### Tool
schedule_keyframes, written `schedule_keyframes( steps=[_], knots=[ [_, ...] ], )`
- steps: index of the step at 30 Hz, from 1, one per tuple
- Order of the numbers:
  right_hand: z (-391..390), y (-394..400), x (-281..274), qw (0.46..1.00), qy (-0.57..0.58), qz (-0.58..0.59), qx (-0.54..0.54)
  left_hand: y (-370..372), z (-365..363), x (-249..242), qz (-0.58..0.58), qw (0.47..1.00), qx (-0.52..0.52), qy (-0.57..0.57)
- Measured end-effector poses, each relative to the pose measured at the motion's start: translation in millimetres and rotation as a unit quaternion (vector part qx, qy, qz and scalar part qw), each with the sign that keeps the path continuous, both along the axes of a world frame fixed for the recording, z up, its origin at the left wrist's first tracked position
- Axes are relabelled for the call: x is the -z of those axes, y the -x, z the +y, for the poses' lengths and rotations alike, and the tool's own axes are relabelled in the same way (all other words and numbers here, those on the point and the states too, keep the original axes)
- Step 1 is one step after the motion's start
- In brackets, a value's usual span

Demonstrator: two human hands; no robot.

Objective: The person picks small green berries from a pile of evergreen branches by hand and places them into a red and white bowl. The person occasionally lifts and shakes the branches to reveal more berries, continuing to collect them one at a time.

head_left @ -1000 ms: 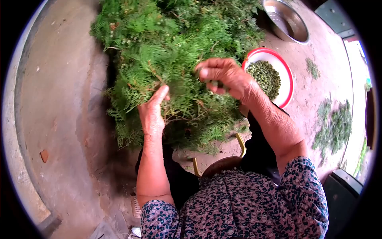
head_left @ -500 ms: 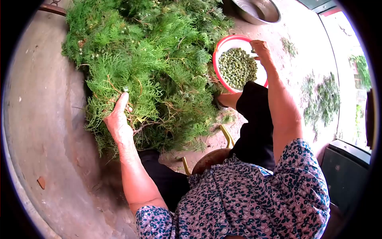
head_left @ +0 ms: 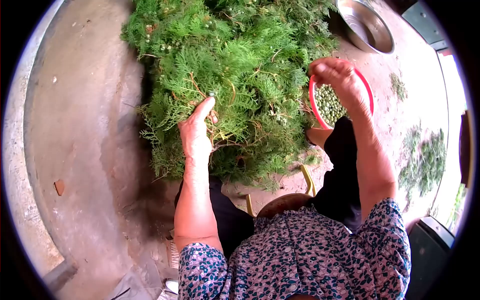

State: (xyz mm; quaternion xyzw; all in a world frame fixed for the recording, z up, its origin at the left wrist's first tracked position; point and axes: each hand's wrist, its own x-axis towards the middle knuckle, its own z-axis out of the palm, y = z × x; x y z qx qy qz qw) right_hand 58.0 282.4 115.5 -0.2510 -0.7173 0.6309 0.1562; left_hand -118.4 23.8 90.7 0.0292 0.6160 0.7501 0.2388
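Left hand (head_left: 196, 131): at your 11 o'clock, thumb and fingers gripping a leafy branch (head_left: 198, 89).
Right hand (head_left: 340, 79): at your 1 o'clock, fingers curled, over the basin's upper rim; you can't tell whether they hold anything.
Greenery pile (head_left: 250, 65): heaped at your 12 o'clock, between and beyond your hands.
Red-rimmed basin (head_left: 314, 107): at your 1 o'clock, green berries (head_left: 327, 106) inside.
Metal bowl (head_left: 365, 25): 1 o'clock, past the basin.
Loose sprigs (head_left: 422, 162): floor, 2 o'clock.
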Motion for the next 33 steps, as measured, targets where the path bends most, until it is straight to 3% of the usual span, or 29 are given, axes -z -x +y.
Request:
schedule_keyframes(
  steps=[3, 7, 11, 12, 15, 21, 25, 27, 29, 31, 32, 33],
  knots=[
    [-63, 30, -18, 0.98, 0.099, 0.048, -0.168, -4, 5, -2, -0.002, 1.0, -0.007, 0.022],
    [-111, 56, -13, 0.957, 0.117, 0.055, -0.26, -11, 14, -6, -0.001, 1.0, -0.003, 0.019],
    [-114, 76, 2, 0.969, 0.053, -0.043, -0.236, -9, 14, -7, -0.002, 1.0, 0.018, 0.004],
    [-116, 76, 9, 0.974, -0.01, -0.034, -0.224, -8, 14, -5, 0.0, 1.0, 0.007, 0.008],
    [-120, 78, 13, 0.98, 0.06, -0.112, -0.151, -11, 14, -8, -0.006, 0.999, -0.002, 0.036],
    [-117, 82, 3, 0.991, 0.049, -0.059, -0.11, -14, 15, -12, 0.02, 0.999, 0.019, 0.041],
    [-117, 87, 1, 0.991, 0.033, -0.07, -0.109, -19, 16, -17, 0.088, 0.988, 0.066, 0.11],
    [-120, 86, 8, 0.994, -0.073, 0.026, -0.083, -21, 14, -13, 0.151, 0.967, 0.088, 0.188],
    [-121, 87, 10, 0.987, -0.137, -0.008, -0.088, -19, 12, -1, 0.197, 0.951, 0.114, 0.21],
    [-120, 85, 4, 0.982, -0.119, -0.094, -0.114, -18, 10, 6, 0.307, 0.912, 0.133, 0.238],
    [-120, 85, 5, 0.982, -0.119, -0.094, -0.113, -14, 6, 14, 0.437, 0.846, 0.15, 0.266],
    [-120, 84, 9, 0.978, -0.164, -0.069, -0.112, -13, 6, 20, 0.437, 0.846, 0.151, 0.264]
  ],
)
